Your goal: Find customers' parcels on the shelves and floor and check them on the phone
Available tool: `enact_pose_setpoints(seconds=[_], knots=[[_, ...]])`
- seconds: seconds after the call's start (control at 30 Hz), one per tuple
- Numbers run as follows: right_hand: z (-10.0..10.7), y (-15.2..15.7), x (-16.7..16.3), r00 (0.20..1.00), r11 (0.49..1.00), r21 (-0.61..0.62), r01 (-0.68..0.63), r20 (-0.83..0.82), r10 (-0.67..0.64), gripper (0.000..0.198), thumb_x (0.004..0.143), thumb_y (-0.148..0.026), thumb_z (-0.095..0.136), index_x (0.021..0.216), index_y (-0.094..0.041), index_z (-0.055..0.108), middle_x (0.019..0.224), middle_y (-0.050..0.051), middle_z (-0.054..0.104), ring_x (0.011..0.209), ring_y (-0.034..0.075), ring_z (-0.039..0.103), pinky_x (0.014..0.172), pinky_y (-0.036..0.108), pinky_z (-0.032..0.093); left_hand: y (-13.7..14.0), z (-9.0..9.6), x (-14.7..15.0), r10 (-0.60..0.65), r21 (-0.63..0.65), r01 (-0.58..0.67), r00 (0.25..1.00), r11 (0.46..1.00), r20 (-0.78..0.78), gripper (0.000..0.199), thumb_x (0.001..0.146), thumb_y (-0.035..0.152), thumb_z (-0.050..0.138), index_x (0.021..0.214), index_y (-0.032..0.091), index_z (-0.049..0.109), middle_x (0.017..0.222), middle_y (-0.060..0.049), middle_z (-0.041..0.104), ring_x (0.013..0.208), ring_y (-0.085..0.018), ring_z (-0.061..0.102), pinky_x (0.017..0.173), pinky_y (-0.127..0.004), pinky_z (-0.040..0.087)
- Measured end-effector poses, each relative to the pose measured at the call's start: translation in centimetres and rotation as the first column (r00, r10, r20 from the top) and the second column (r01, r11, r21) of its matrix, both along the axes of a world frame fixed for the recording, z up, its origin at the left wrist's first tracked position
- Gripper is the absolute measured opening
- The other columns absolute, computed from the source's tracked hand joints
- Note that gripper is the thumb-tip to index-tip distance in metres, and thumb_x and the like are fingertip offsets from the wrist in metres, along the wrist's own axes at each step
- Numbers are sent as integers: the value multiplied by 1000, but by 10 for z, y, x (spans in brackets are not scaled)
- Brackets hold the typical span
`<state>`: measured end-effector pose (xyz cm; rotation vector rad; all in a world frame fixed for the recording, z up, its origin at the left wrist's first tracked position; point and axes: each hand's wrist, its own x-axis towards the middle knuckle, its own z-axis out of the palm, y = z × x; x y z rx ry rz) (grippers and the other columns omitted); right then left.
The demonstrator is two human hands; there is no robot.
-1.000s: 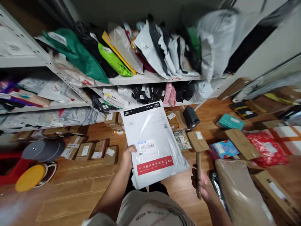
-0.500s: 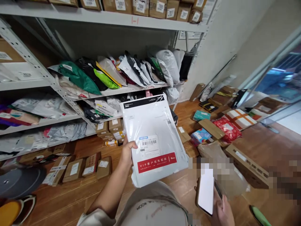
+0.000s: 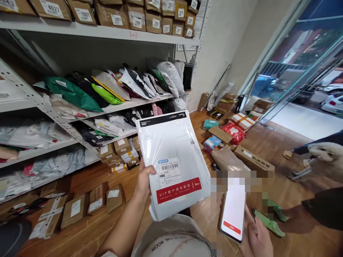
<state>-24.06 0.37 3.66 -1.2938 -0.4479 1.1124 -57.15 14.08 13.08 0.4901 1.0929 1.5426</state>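
Note:
My left hand (image 3: pixel 147 182) grips the left edge of a white plastic mailing bag (image 3: pixel 171 142), thumb on its front. The bag is tilted up in front of my body. It bears a black strip at the top, a barcode label in the middle and a red band with white lettering below. At the lower right, my right hand (image 3: pixel 258 232) holds a smartphone (image 3: pixel 233 210). Its bright screen has a red bar near the bottom, and the area around its top is pixelated. The fingers behind the phone are mostly hidden.
White shelves (image 3: pixel 107 34) on the left carry numbered cartons (image 3: pixel 116 20) and mailing bags (image 3: pixel 72 92). Cartons (image 3: pixel 75 210) and other parcels (image 3: pixel 233 132) lie on the wooden floor. At right are a white dog (image 3: pixel 321 153) and a person's legs in green shoes (image 3: pixel 269 223).
The view has turned right, bringing the doorway, the dog and another person's legs into sight. A red bar now shows on the phone's screen. Both hands keep their holds.

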Motion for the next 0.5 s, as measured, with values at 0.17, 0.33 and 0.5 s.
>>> enact_pose_setpoints(seconds=[0.17, 0.33, 0.5], knots=[[53, 7, -34, 991, 1000, 28, 7, -133, -3, 42, 62, -57, 79, 95, -31, 70, 106, 5, 73, 106, 35, 64, 79, 45, 59, -12, 3, 9, 1, -13, -1, 999, 1000, -43, 71, 42, 14, 56, 113, 19, 60, 78, 1, 68, 70, -22, 59, 65, -31, 46], [65, 19, -27, 960, 1000, -8, -1, -281, -2, 43, 66, -51, 77, 98, -25, 67, 92, 2, 74, 82, 25, 68, 69, 38, 57, -13, -2, 33, -5, -67, -2, 994, 998, -107, 68, 43, 15, 56, 111, 20, 62, 73, 3, 64, 66, -21, 57, 63, -31, 46], [52, 24, 16, 939, 999, -46, -24, -344, 7, 38, 67, -43, 78, 94, -21, 63, 80, 1, 73, 70, 20, 66, 64, 32, 54, -8, -12, 73, -3, -41, -4, 986, 999, -165, 59, 43, 13, 59, 101, 23, 64, 77, 4, 63, 71, -19, 57, 64, -29, 45]])
